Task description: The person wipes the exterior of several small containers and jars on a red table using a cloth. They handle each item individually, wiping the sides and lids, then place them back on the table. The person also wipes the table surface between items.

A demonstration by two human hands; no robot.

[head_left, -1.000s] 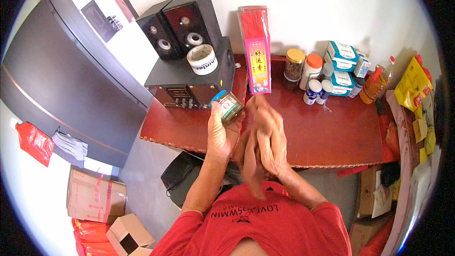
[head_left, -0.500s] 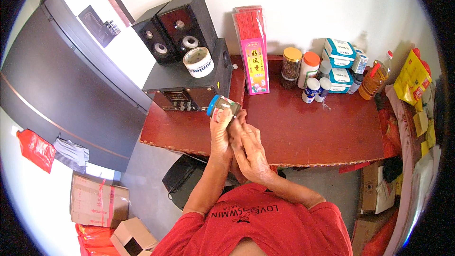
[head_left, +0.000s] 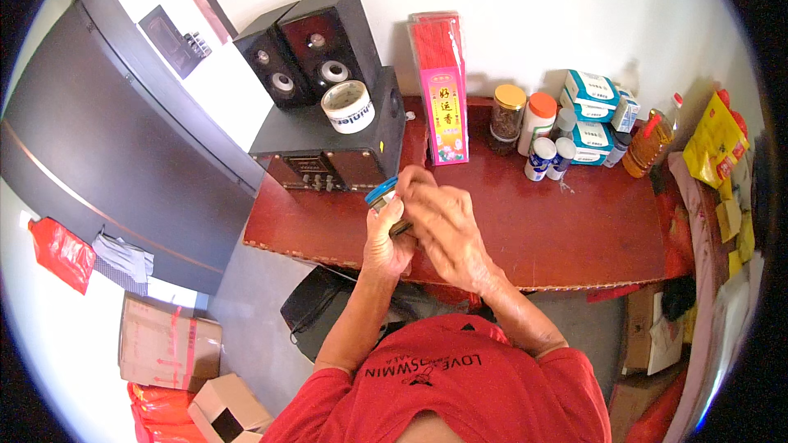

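Observation:
A small jar with a blue lid (head_left: 382, 191) is tilted in front of my chest, over the near side of the red table. My left hand (head_left: 387, 238) is wrapped round its body, the thumb lying along the side that faces me. Beside the lid, on the jar's right, is my right hand (head_left: 447, 226). Its fingers bend over toward the lid's edge and are somewhat smeared by motion; whether they grip it I cannot tell. Both hands hide most of the jar's body.
On the red table (head_left: 525, 238) stand a black speaker set (head_left: 328, 41) with a tape roll (head_left: 347, 108) on it, a pink incense pack (head_left: 444, 115), a gold-lidded jar (head_left: 507, 121), several bottles, blue-and-white boxes (head_left: 593, 90) and an oil bottle (head_left: 648, 148). Cardboard boxes (head_left: 168, 344) are at lower left.
My right hand has moved from beneath the jar up to its lid side. The jar has come slightly lower and nearer to me, still in my left hand.

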